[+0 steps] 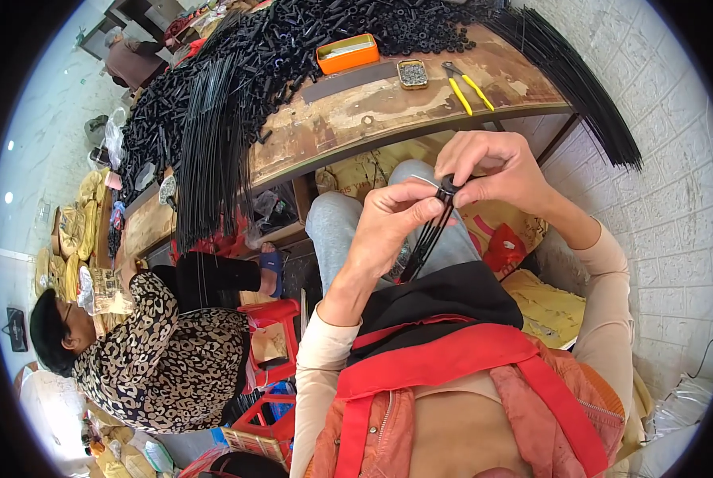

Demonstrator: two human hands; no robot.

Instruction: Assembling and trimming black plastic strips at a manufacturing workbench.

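A worker seated at a wooden bench [325, 131] holds a slim bunch of black rods [430, 240] topped by a round black cap [448, 184], above the lap and just short of the bench's near edge. The thumb and forefinger of the left hand [390, 219] pinch the rods just under the cap; the right hand [500, 171] has its thumb and forefinger closed on the cap itself, its other fingers curled.

The piece looks partly put together, with rods and cap brought together at one end; whether they are fastened cannot be told. Plenty appears left to do: a broad heap of loose black parts [293, 44] covers the bench's far side, and long rods lie in two bundles, one draped over the left of the bench [209, 151], the other over its right end [583, 80].

Among the containers, an open orange box [348, 60] holds something pale and flat, hard to make out. Beside it, a small square dish [413, 75] is filled with tiny grey bits, seemingly metal. Yellow-handled pliers [469, 89] lie near the dish, untouched. To the left, a co-worker in a spotted top [165, 350] sits near stacked yellow sacks [76, 227], their contents hidden.
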